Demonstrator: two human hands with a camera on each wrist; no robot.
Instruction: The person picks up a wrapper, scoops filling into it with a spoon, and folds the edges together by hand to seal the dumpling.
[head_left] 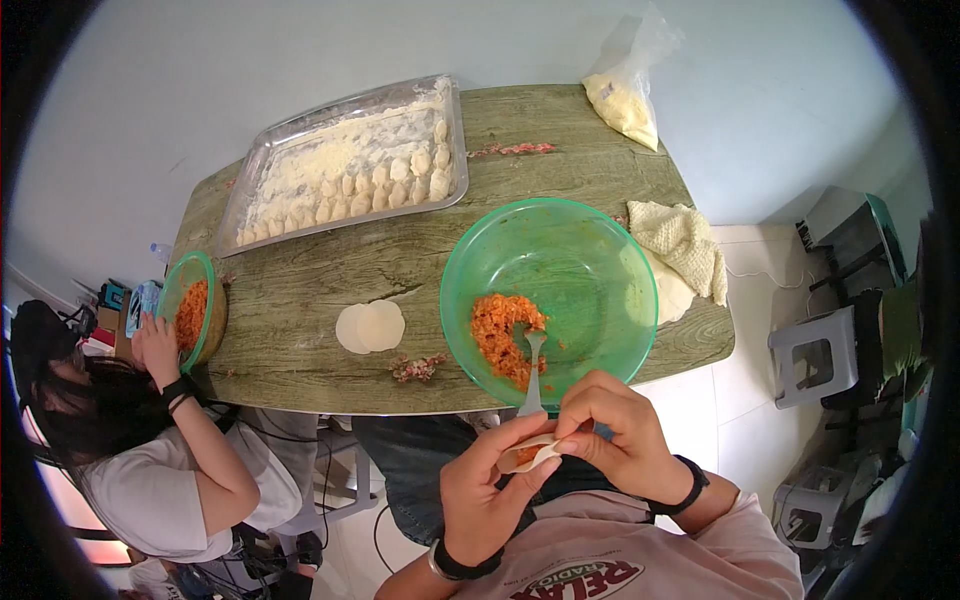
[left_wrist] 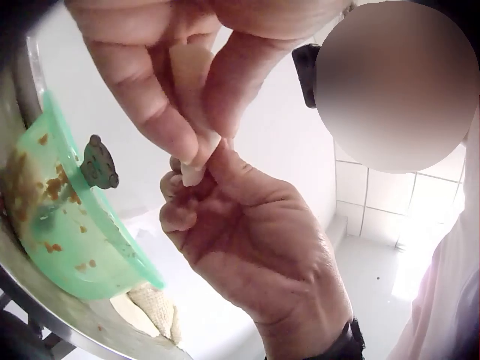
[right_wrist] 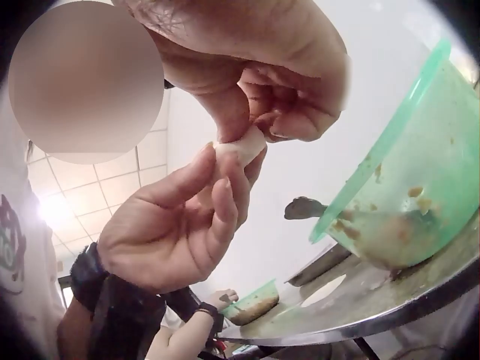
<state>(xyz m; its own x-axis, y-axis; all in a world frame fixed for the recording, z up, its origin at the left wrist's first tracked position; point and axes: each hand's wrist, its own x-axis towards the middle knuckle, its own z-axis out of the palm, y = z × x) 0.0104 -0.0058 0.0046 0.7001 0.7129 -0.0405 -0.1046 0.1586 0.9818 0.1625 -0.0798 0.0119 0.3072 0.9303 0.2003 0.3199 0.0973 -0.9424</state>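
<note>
A dumpling wrapper point(head_left: 530, 457), folded over some orange filling, is held just in front of the shirt. My left hand point(head_left: 485, 492) grips it between thumb and fingers from the left side. At its right end, the thumb and fingertips of my right hand point(head_left: 622, 432) pinch the edge. The right wrist view shows the pale wrapper point(right_wrist: 241, 145) between both hands, its filling hidden there. Just beyond the hands stands a big green bowl point(head_left: 600, 290) with a mound of orange filling point(head_left: 500, 325). A metal spoon point(head_left: 533, 370) leans in it, handle toward me.
Two or so flat wrappers point(head_left: 378, 326) lie left of the bowl on the wooden table point(head_left: 290, 330). A floured metal tray point(head_left: 462, 150) holds rows of dumplings. Another person point(head_left: 170, 470) sits left at a smaller green bowl point(head_left: 203, 265). A cloth point(head_left: 680, 240) lies right.
</note>
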